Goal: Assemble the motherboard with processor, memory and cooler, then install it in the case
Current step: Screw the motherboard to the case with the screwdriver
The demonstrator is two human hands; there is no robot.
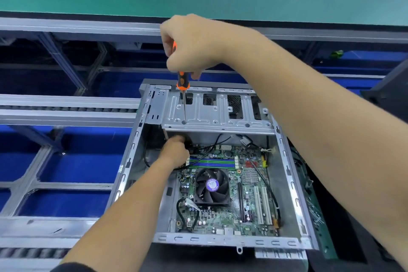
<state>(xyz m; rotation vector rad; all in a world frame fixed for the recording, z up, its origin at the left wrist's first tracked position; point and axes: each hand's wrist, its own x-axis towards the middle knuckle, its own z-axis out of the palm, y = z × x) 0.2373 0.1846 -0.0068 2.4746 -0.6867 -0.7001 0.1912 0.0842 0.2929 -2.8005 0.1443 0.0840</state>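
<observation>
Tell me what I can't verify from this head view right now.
- Left hand fingers: tucked under the drive cage; any hold unreadable.
- Screwdriver tip: passes through a cage hole; screw below hidden.
- Processor: covered by the cooler.
- Motherboard far edge: behind the cage.

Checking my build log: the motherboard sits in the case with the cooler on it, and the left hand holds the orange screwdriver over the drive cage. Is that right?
Not quite. The head view shows the right hand gripping the screwdriver over the drive cage; the left hand reaches under the cage. The motherboard does sit in the case with the cooler on it.
</observation>
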